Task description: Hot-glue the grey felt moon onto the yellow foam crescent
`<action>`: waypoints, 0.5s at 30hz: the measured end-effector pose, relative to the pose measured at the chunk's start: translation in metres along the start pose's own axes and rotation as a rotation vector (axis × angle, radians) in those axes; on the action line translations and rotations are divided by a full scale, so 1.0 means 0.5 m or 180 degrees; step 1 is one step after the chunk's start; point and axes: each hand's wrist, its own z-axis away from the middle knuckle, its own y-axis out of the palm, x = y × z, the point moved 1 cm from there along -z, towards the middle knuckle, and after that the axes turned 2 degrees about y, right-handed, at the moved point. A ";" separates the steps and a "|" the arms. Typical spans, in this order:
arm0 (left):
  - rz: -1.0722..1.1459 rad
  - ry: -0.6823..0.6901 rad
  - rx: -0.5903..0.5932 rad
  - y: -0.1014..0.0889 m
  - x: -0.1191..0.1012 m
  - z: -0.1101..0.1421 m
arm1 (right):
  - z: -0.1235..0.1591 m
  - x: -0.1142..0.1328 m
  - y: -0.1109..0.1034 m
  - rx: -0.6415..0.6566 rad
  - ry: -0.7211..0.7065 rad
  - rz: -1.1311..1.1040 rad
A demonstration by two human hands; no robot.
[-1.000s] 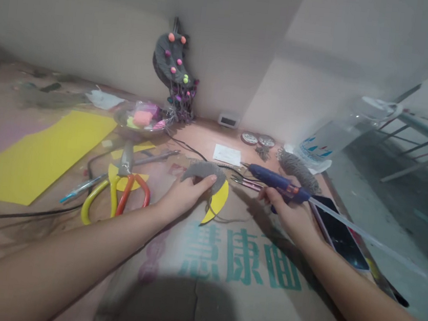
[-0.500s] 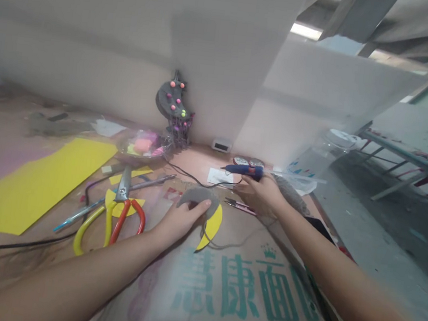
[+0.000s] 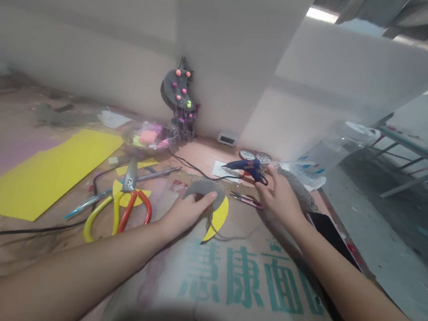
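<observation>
Right hand (image 3: pixel 281 195) has eased back on the blue plastic glue gun (image 3: pixel 245 165) at its fingertips (let go? can't tell), so probably freeing up, left hand (image 3: pixel 188 211) clamped on the grey-yarn-wrapped yellow crescent (image 3: pixel 219 218).

Crescent (image 3: pixel 220 215): your left hand (image 3: pixel 188 211) covers its left end; your fingers beneath are out of sight. Right of and beyond the crescent, you can't tell whether your right hand (image 3: pixel 282 194) touches the glue gun (image 3: pixel 242 165). The gun hides part of the white card (image 3: pixel 219 173); any marks there too small to read. Farther right of the crescent, your hand covers some grey yarn (image 3: pixel 305 189), your forearm part of the phone (image 3: pixel 331 233). Beyond the crescent, small box (image 3: pixel 227 139): display illegible. Left of the crescent, bowl (image 3: pixel 149 147) contents blurred; yellow sheet (image 3: pixel 50 173) cut by the picture's left edge.
</observation>
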 end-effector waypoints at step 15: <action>-0.0141 0.0028 -0.0209 -0.002 -0.006 0.004 | 0.162 0.137 0.022 0.2286 0.0768 -0.1592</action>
